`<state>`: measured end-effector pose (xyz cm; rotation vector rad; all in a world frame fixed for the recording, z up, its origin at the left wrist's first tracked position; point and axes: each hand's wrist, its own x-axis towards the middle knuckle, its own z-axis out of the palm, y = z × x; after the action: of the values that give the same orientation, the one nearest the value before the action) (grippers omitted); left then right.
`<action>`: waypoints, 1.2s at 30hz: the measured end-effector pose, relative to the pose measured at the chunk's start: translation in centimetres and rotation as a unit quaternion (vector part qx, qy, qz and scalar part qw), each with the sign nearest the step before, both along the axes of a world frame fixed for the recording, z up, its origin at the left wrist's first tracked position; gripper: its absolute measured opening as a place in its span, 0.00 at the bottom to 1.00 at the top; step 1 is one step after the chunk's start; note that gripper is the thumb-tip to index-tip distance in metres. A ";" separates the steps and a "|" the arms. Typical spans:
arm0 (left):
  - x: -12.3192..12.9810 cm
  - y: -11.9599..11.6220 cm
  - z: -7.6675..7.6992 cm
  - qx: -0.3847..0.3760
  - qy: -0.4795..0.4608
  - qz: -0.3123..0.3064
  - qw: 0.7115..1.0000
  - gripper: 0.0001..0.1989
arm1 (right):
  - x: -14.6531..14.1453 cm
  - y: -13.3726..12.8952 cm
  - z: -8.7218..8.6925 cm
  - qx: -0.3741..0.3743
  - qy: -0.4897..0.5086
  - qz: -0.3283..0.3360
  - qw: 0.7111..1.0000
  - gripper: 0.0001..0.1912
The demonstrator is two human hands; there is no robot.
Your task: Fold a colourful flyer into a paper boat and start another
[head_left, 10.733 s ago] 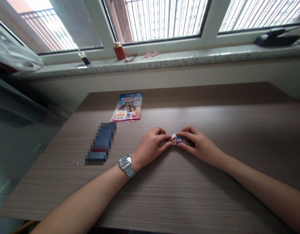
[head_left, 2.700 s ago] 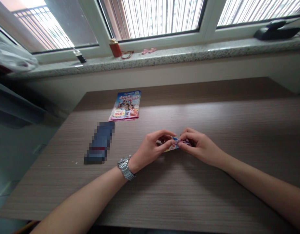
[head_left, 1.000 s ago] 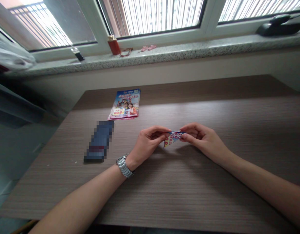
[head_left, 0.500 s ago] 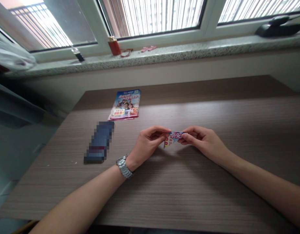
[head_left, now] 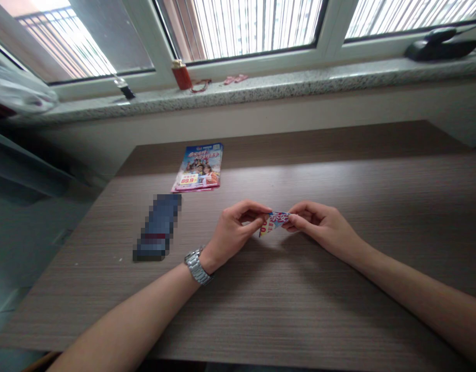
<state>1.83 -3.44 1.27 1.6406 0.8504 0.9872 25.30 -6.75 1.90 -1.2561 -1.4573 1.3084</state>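
A small folded piece of printed paper (head_left: 275, 221), blue, red, white and yellow with a pointed lower edge, is held just above the table between my two hands. My left hand (head_left: 242, 223) pinches its left end between thumb and fingers. At the right end, the thumb and fingertips of my right hand (head_left: 313, 219) grip it too. The fingers cover both ends of the paper. A silver metal watch (head_left: 198, 266) is on my left wrist.
On the wood-grain table (head_left: 300, 310), a stack of colourful flyers (head_left: 199, 168) lies at the back left. Nearer is a pixelated dark blue oblong thing (head_left: 157, 227). The granite windowsill (head_left: 292, 85) behind carries a red-brown container (head_left: 181, 76) and a black device (head_left: 441, 45).
The folded paper has tilted slightly between my fingers, and my right thumb has shifted a little on its end. Both hands keep their hold, nearly in place.
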 end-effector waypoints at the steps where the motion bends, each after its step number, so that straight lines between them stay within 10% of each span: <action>1: 0.0 -0.1 0.1 0.010 0.003 -0.002 1.000 0.07 | 0.0 -0.1 0.0 0.004 -0.007 0.004 1.000 0.17; 16: 0.4 -0.6 0.9 0.076 0.016 -0.045 0.996 0.06 | -0.1 -0.8 0.3 0.096 -0.130 0.028 0.986 0.16; 36: 0.0 0.3 0.7 -0.048 -0.016 -0.018 0.999 0.07 | 0.7 0.0 -0.7 0.018 0.056 0.124 0.991 0.21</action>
<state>1.81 -3.14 1.95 1.5499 0.8313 0.9313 26.03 -6.75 1.24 -0.9847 -1.5869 1.4840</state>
